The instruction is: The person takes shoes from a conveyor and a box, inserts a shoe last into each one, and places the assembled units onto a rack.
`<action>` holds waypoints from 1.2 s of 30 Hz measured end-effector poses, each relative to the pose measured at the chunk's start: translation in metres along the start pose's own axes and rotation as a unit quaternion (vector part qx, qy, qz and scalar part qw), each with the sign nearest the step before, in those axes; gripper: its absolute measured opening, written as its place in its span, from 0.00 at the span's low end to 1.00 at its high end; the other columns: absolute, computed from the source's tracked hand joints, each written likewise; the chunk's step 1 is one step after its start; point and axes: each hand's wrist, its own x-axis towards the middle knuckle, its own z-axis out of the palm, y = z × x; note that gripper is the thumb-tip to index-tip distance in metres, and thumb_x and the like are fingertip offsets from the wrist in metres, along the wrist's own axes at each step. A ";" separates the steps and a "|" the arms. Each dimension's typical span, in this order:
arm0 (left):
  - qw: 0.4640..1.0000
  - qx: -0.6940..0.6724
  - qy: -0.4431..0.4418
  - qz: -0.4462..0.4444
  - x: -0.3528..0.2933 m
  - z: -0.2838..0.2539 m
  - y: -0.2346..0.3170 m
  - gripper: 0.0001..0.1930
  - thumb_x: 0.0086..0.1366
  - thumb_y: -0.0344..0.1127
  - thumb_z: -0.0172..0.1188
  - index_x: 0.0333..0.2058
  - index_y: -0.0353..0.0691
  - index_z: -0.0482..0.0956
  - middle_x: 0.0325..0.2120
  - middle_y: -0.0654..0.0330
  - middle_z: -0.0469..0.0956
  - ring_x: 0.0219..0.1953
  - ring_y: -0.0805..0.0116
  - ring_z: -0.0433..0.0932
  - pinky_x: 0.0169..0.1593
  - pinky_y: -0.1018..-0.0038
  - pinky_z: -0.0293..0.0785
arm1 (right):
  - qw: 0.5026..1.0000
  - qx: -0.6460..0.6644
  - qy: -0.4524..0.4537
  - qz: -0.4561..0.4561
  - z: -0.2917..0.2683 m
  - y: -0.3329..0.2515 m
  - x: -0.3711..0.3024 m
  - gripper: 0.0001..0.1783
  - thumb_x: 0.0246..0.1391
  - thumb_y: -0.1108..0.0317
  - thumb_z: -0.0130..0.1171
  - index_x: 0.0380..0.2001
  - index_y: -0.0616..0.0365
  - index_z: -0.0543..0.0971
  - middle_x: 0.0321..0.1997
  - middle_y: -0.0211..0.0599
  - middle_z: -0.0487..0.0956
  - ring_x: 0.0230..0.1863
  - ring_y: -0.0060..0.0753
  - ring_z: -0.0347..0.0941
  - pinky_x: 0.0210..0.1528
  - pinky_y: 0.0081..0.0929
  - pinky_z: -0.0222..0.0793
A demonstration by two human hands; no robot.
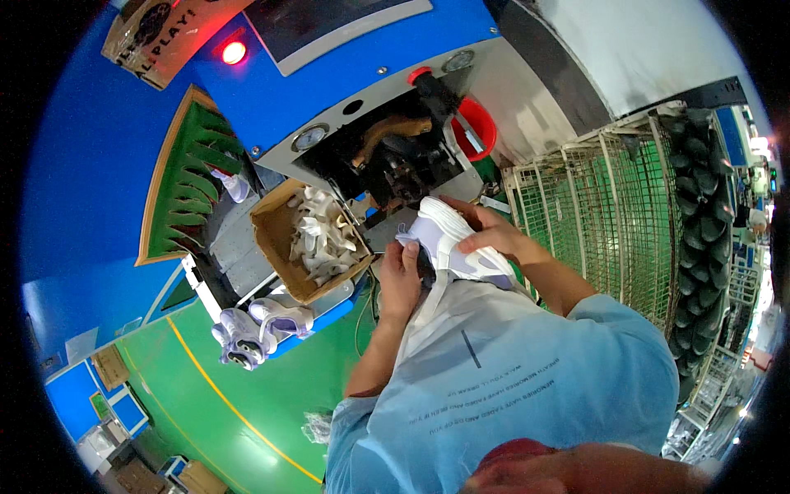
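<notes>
A white and lavender sneaker [448, 239] is held in front of my chest, its white sole turned up and to the right. My left hand [401, 280] grips the edge near its dark opening, where a lavender loop of lace or fabric sticks out. Fingers of my right hand [491, 230] wrap over the sole, with the thumb pressed on the side. Just beyond the sneaker stands the dark recess of a blue and grey machine [403, 156], with a tan curved part inside.
Left of the machine, a cardboard box [267, 230] holds many whitish pieces. More white and lavender sneakers [280, 317] rest on a ledge below it. A green strip curtain [197, 177] hangs at left. On the right stand a wire rack [605, 214] and a column of dark, shoe-shaped forms [699, 206].
</notes>
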 end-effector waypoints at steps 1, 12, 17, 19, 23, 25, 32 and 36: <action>0.999 -0.040 0.030 0.016 -0.006 0.005 -0.009 0.20 0.75 0.47 0.54 0.51 0.33 0.68 0.43 0.48 0.79 0.37 0.57 0.78 0.44 0.66 0.74 | 0.997 -0.060 0.016 -0.054 -0.006 0.010 0.001 0.53 0.42 0.74 0.70 0.74 0.56 0.58 0.69 0.40 0.70 0.68 0.35 0.67 0.69 0.32 0.61; 0.914 -0.389 -0.054 -0.103 0.046 0.022 -0.015 0.16 0.77 0.45 0.51 0.52 0.39 0.68 0.43 0.63 0.74 0.46 0.75 0.73 0.54 0.74 0.72 | 0.917 -0.281 0.278 -0.055 -0.008 -0.049 0.078 0.53 0.46 0.63 0.72 0.74 0.53 0.58 0.67 0.49 0.73 0.63 0.37 0.72 0.64 0.29 0.65; 0.782 -0.573 -0.120 -0.216 0.075 0.045 -0.058 0.16 0.75 0.49 0.55 0.49 0.45 0.70 0.44 0.59 0.78 0.46 0.61 0.78 0.53 0.59 0.75 | 0.704 -0.671 0.216 0.089 0.041 -0.069 0.111 0.54 0.52 0.52 0.64 0.76 0.22 0.45 0.66 0.73 0.66 0.56 0.70 0.75 0.58 0.48 0.74; 0.777 -0.580 -0.126 -0.208 0.076 0.043 -0.062 0.16 0.74 0.49 0.55 0.49 0.45 0.70 0.44 0.59 0.79 0.45 0.60 0.80 0.51 0.59 0.76 | 0.702 -0.671 0.227 0.075 0.046 -0.065 0.111 0.54 0.52 0.52 0.64 0.76 0.22 0.45 0.65 0.76 0.66 0.56 0.73 0.74 0.58 0.49 0.73; 0.808 -0.531 -0.141 -0.213 0.085 0.022 -0.074 0.19 0.72 0.51 0.58 0.50 0.44 0.70 0.46 0.57 0.80 0.42 0.57 0.83 0.44 0.63 0.79 | 0.701 -0.673 0.227 0.056 0.027 -0.058 0.131 0.53 0.52 0.54 0.64 0.76 0.27 0.46 0.58 0.74 0.72 0.48 0.70 0.78 0.54 0.52 0.74; 0.838 -0.470 -0.113 -0.253 0.073 0.007 -0.058 0.22 0.71 0.51 0.60 0.52 0.41 0.70 0.42 0.53 0.82 0.41 0.59 0.84 0.40 0.66 0.81 | 0.719 -0.658 0.218 0.045 0.026 -0.051 0.133 0.54 0.52 0.55 0.64 0.77 0.31 0.46 0.56 0.72 0.75 0.47 0.66 0.79 0.53 0.52 0.73; 0.946 -0.237 0.065 -0.209 0.058 -0.081 -0.044 0.22 0.70 0.52 0.60 0.41 0.33 0.78 0.30 0.52 0.85 0.30 0.64 0.85 0.33 0.69 0.79 | 0.770 -0.594 0.231 -0.043 0.010 -0.003 0.110 0.58 0.52 0.57 0.67 0.77 0.36 0.41 0.64 0.80 0.63 0.59 0.78 0.68 0.57 0.57 0.69; 0.962 0.201 0.015 -0.187 0.051 -0.123 -0.027 0.33 0.72 0.62 0.51 0.37 0.29 0.81 0.27 0.42 0.83 0.31 0.51 0.86 0.37 0.59 0.78 | 0.869 -0.457 0.166 -0.090 0.011 -0.024 0.098 0.57 0.48 0.66 0.70 0.77 0.46 0.48 0.71 0.58 0.65 0.66 0.49 0.70 0.64 0.41 0.68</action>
